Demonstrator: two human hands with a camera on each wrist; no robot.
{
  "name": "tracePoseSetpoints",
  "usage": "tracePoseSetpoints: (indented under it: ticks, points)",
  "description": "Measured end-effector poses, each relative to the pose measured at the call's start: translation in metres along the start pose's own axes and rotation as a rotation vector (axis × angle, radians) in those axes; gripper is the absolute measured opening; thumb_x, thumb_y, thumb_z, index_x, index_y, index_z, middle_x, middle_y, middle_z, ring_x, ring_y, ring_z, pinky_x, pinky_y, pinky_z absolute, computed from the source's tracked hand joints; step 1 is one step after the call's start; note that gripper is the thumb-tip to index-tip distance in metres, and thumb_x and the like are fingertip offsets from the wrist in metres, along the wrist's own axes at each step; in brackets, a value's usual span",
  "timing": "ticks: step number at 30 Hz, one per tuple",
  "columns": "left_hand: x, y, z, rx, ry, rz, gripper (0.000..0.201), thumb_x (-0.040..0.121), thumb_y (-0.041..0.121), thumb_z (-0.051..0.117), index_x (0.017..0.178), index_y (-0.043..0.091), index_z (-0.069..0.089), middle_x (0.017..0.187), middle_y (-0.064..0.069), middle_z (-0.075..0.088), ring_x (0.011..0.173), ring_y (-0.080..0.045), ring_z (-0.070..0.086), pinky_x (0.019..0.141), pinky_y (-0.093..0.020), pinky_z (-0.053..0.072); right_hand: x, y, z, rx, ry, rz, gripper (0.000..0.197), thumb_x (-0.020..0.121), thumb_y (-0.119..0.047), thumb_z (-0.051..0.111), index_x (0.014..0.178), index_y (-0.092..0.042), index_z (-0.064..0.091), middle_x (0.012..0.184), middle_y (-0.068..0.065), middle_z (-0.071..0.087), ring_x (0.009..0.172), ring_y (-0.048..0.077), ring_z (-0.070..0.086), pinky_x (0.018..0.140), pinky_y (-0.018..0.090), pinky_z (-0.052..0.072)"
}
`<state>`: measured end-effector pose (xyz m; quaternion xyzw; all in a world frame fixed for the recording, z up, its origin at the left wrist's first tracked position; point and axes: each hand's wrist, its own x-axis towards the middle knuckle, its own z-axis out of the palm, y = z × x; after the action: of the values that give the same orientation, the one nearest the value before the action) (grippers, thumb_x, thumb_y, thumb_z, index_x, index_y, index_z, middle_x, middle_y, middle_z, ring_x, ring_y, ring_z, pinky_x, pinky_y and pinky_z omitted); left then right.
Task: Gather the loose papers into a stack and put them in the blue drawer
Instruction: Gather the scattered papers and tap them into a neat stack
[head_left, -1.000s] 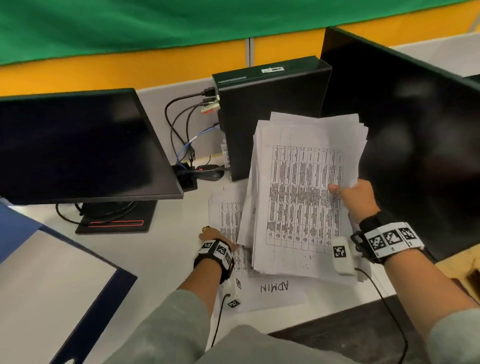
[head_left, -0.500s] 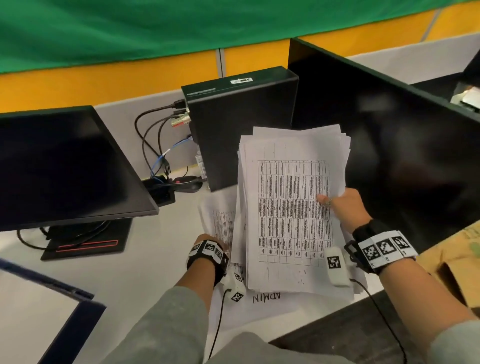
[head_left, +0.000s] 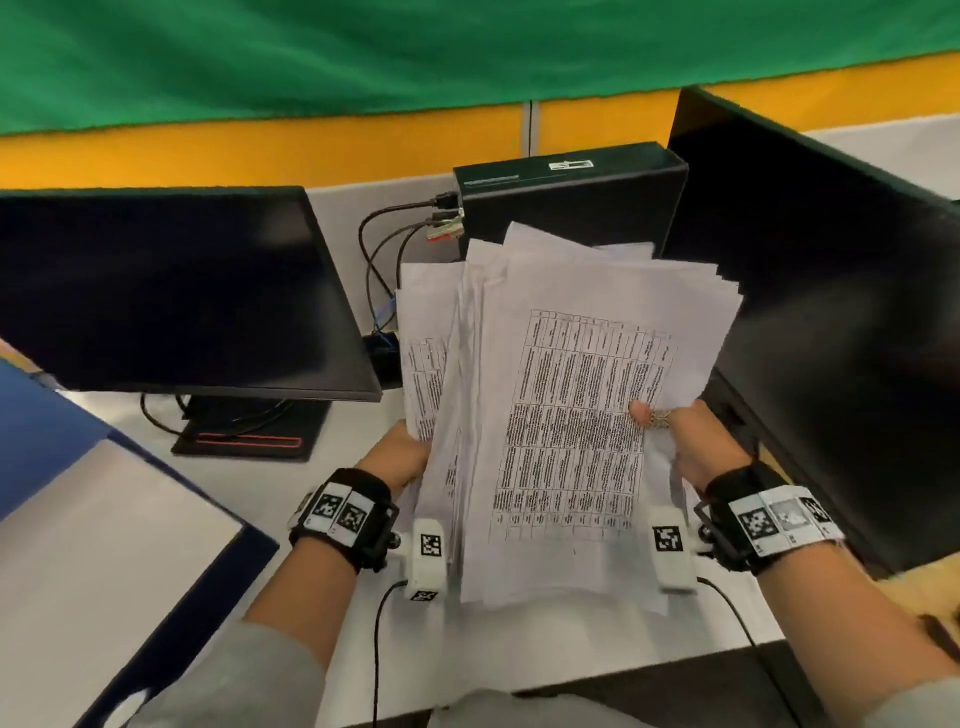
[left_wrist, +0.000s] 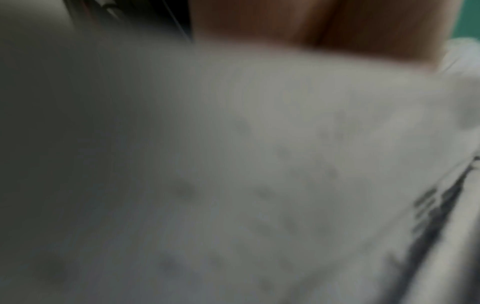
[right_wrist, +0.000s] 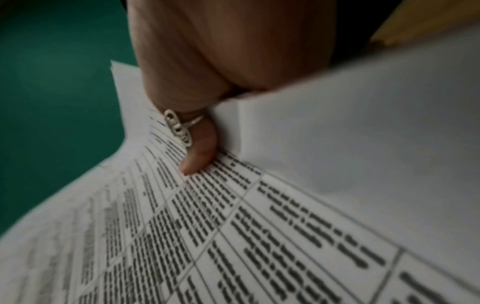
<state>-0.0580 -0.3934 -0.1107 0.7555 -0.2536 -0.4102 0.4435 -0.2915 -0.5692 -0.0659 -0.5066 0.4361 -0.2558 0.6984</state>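
A thick, uneven stack of printed papers (head_left: 566, 405) with tables of text is lifted off the white desk (head_left: 519, 639), between both hands. My right hand (head_left: 675, 431) grips its right edge, the ringed thumb (right_wrist: 197, 152) pressed on the top sheet (right_wrist: 233, 236). My left hand (head_left: 400, 452) holds the left edge from beneath; its fingers are hidden by the sheets. The left wrist view is a blur of paper (left_wrist: 259, 164) with a bit of hand (left_wrist: 311, 26) above. The blue drawer (head_left: 57, 431) shows at the left edge, with white contents (head_left: 93, 561).
A dark monitor (head_left: 166, 291) on its stand (head_left: 249, 431) is at the left. A black computer box (head_left: 566, 197) with plugged cables (head_left: 379, 249) stands behind the papers. A large black panel (head_left: 831, 291) fills the right. Dark desk edge (head_left: 649, 691) runs along the front.
The left hand has picked up the sheets that lay on the desk and joined them to the stack. Both hands now hold the papers raised. The ADMIN sheet is no longer on the desk.
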Motion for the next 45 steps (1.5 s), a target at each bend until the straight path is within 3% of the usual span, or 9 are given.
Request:
tracePoseSetpoints:
  ticks: [4,6,11,15,23,27,33,38,45]
  points:
    - [-0.019,0.015,-0.014,-0.118,0.033,0.027,0.023,0.091,0.016,0.056,0.111,0.006,0.061,0.083,-0.004,0.069,0.059,-0.006,0.067,0.048,-0.018,0.051,0.021,0.013,0.015,0.1,-0.146,-0.08,0.106,0.034,-0.047,0.091,0.126,-0.012,0.051,0.121,0.001,0.06,0.117,0.02,0.051,0.103,0.041,0.041]
    - [-0.026,0.022,-0.017,-0.09,0.087,0.023,0.032,0.095,0.034,0.048,0.112,0.009,0.059,0.092,-0.005,0.068,0.066,-0.007,0.064,0.05,-0.019,0.051,0.036,0.023,0.018,0.085,-0.186,-0.084,0.118,0.025,-0.054,0.09,0.129,-0.016,0.049,0.128,0.003,0.058,0.124,0.026,0.048,0.105,0.051,0.038]
    - [-0.048,0.029,-0.028,-0.308,0.175,0.183,0.053,0.092,0.056,0.03,0.125,0.018,0.049,0.12,-0.007,0.059,0.112,-0.025,0.056,0.096,-0.042,0.044,0.017,0.007,0.048,0.065,-0.106,-0.21,0.04,0.071,-0.016,0.074,0.108,-0.02,0.059,0.113,0.002,0.065,0.117,0.026,0.056,0.103,0.047,0.041]
    - [-0.056,0.021,-0.028,-0.156,0.194,0.491,0.09,0.054,0.02,0.087,0.13,0.022,0.04,0.122,0.002,0.059,0.114,-0.008,0.057,0.092,-0.027,0.05,0.009,0.001,0.055,0.102,-0.149,-0.378,0.032,0.08,-0.004,0.065,0.103,-0.026,0.059,0.115,0.001,0.064,0.113,0.023,0.059,0.096,0.041,0.047]
    - [-0.042,0.012,-0.003,-0.257,0.348,0.352,0.052,0.062,-0.006,0.08,0.107,0.012,0.06,0.094,0.014,0.064,0.089,-0.001,0.063,0.069,-0.012,0.055,0.035,0.039,0.037,-0.023,-0.22,-0.34,0.108,0.042,-0.021,0.093,0.131,0.002,0.035,0.125,0.024,0.053,0.115,0.033,0.056,0.075,0.037,0.058]
    - [-0.043,0.02,-0.006,-0.094,0.221,0.415,0.051,0.061,-0.005,0.081,0.099,0.022,0.062,0.093,0.02,0.061,0.081,0.017,0.061,0.072,-0.006,0.052,0.027,0.03,0.029,-0.118,-0.249,-0.319,0.059,0.048,-0.007,0.087,0.101,-0.009,0.061,0.099,0.009,0.069,0.102,0.026,0.064,0.082,0.039,0.055]
    - [-0.044,0.043,0.002,-0.251,0.209,0.483,0.063,0.057,-0.001,0.084,0.111,0.018,0.057,0.104,0.005,0.065,0.097,-0.001,0.062,0.068,-0.012,0.054,0.019,0.022,0.03,-0.089,-0.379,-0.33,0.075,0.035,-0.042,0.09,0.101,-0.018,0.063,0.098,-0.004,0.074,0.098,0.013,0.068,0.074,0.026,0.056]
    - [-0.042,0.047,0.001,-0.305,0.242,0.45,0.06,0.06,-0.004,0.081,0.112,0.012,0.055,0.1,0.004,0.065,0.091,-0.004,0.064,0.059,-0.012,0.053,0.009,0.016,0.028,-0.126,-0.212,-0.357,0.042,0.061,-0.003,0.077,0.096,-0.021,0.062,0.1,0.0,0.068,0.093,0.009,0.066,0.095,0.052,0.048]
    - [-0.04,0.044,-0.002,-0.31,0.222,0.452,0.047,0.066,-0.006,0.077,0.108,0.009,0.062,0.093,0.004,0.069,0.079,0.004,0.068,0.06,-0.012,0.053,-0.025,-0.015,0.051,-0.019,-0.024,-0.747,0.07,0.061,-0.072,0.063,0.117,-0.039,0.038,0.124,0.009,0.051,0.104,0.019,0.06,0.076,0.025,0.055]
